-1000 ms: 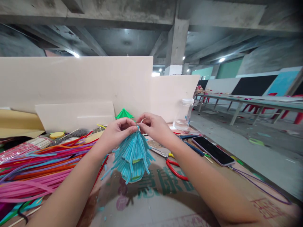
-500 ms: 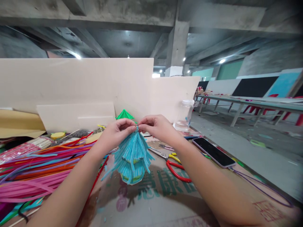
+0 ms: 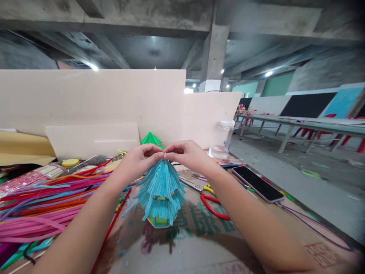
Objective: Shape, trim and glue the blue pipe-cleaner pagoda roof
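At the middle of the head view stands a tiered tower covered in light blue fuzzy strips like pipe cleaners, with green showing at its base. My left hand pinches the tower's peak from the left, thumb against fingers. From the right, my right hand pinches the same peak, its fingertips meeting those of the left. The very tip is hidden between the fingers. Loose blue strands stick out from the tower's lower left side. Behind my left hand shows a green pointed roof shape.
Colourful pipe cleaners lie in bundles at the left. Scissors with red and yellow handles rest right of the tower, beside a phone. A clear jar stands at the back right, before pale boards. Printed cardboard covers the tabletop.
My fingertips have come together over the peak, covering the blue tip that showed between them. The tower has turned or tilted slightly, showing more of its green base.
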Demonstrator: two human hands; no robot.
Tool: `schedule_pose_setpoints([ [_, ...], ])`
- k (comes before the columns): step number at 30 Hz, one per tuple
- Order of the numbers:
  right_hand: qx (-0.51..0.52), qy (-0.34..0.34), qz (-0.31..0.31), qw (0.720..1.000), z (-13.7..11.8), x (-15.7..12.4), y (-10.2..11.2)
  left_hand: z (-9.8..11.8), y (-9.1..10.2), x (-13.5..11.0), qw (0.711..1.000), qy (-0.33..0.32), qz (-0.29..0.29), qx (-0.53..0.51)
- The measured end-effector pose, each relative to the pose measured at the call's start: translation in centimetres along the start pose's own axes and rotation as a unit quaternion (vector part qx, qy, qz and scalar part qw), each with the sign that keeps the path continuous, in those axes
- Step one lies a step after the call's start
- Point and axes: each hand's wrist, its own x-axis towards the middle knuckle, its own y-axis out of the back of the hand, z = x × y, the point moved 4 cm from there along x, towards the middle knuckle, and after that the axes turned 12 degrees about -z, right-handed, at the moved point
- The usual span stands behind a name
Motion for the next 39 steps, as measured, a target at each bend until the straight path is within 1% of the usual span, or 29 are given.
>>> schedule_pose_setpoints([
  [3,-0.009,-0.006,-0.011,1.0,0.0,-0.1,-0.3,0.2,0.6,-0.5,0.998,0.034,-0.031,0.035],
  [6,-0.026,0.0,-0.021,0.999,-0.1,-0.1,-0.5,0.3,1.2,-0.9,0.997,0.05,-0.057,0.018],
  [9,-0.022,0.01,-0.021,0.999,-0.1,-0.1,-0.7,0.5,1.3,-1.0,0.997,0.057,-0.048,0.02],
  [15,-0.008,0.032,-0.002,0.999,-0.7,-0.1,-0.9,1.5,1.2,-1.3,0.995,0.051,-0.004,0.086],
  [16,-0.01,0.031,0.0,0.999,-0.8,-0.1,-0.9,1.6,1.2,-1.4,0.995,0.053,-0.005,0.083],
  [19,-0.014,0.021,0.005,1.0,-0.7,-0.1,-0.8,2.0,1.2,-1.6,0.996,0.059,-0.032,0.054],
  [21,-0.006,0.02,0.007,1.0,-0.5,0.0,-0.7,2.3,1.3,-1.7,0.996,0.052,-0.043,0.056],
  [25,0.0,0.026,0.005,1.0,-0.3,0.0,-0.7,2.5,1.5,-1.5,0.997,0.012,-0.037,0.064],
  [27,-0.008,0.027,0.008,1.0,-0.4,0.0,-0.8,2.2,1.4,-1.4,0.998,-0.001,-0.047,0.04],
  [30,-0.035,0.026,0.023,0.999,-0.7,-0.2,-0.8,1.5,1.1,-1.2,0.998,-0.002,-0.061,0.006],
  [33,-0.064,0.021,0.035,0.997,-1.0,-0.5,-0.7,0.9,0.7,-0.9,0.999,0.005,-0.051,-0.008],
  [34,-0.073,0.019,0.033,0.997,-1.1,-0.6,-0.6,0.9,0.6,-0.9,0.999,0.003,-0.041,-0.008],
  [36,-0.088,0.02,0.007,0.996,-1.4,-0.8,-0.6,1.0,0.5,-0.7,1.0,-0.004,-0.021,0.001],
  [39,-0.088,0.017,-0.029,0.996,-1.7,-1.1,-0.5,1.1,0.2,-0.5,1.0,-0.014,-0.01,0.024],
])
